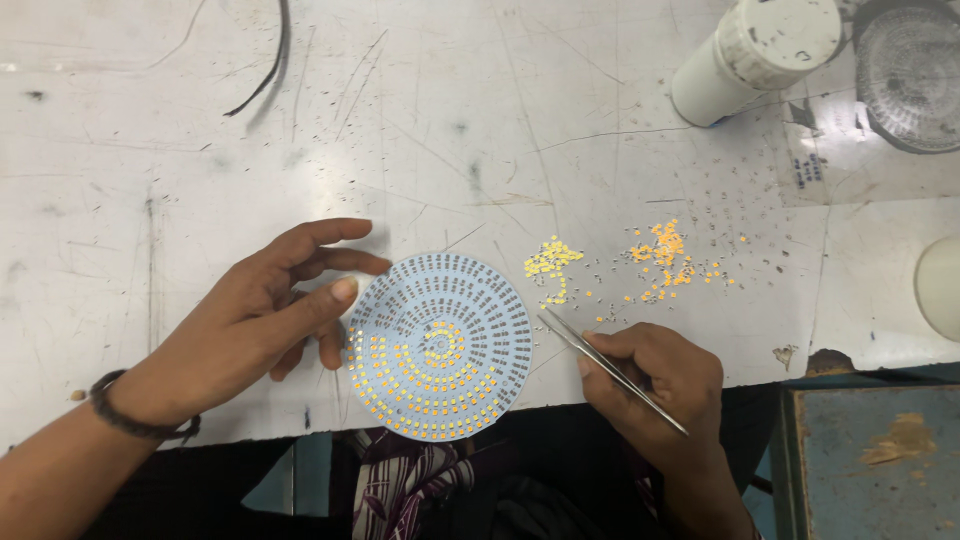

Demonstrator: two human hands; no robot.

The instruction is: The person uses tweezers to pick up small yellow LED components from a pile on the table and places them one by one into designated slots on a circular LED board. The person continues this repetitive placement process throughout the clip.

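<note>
A round pale-blue circuit board (438, 345) lies at the near edge of the white table (400, 130), with rings of small pads, many filled with tiny yellow-orange chips. My left hand (262, 310) rests on the table at the board's left rim, thumb touching the edge. My right hand (650, 385) holds metal tweezers (610, 368) just right of the board, tips pointing up-left near its rim. A small heap of yellow chips (551, 262) and a heap of orange chips (665, 258) lie on the table beyond the tweezers.
A white cylindrical container (755, 55) lies at the back right beside a round clear lid or dish (910, 75). A pale round object (940, 288) sits at the right edge. A black cable (270, 60) trails at the back left. A blue-grey surface (870, 460) is lower right.
</note>
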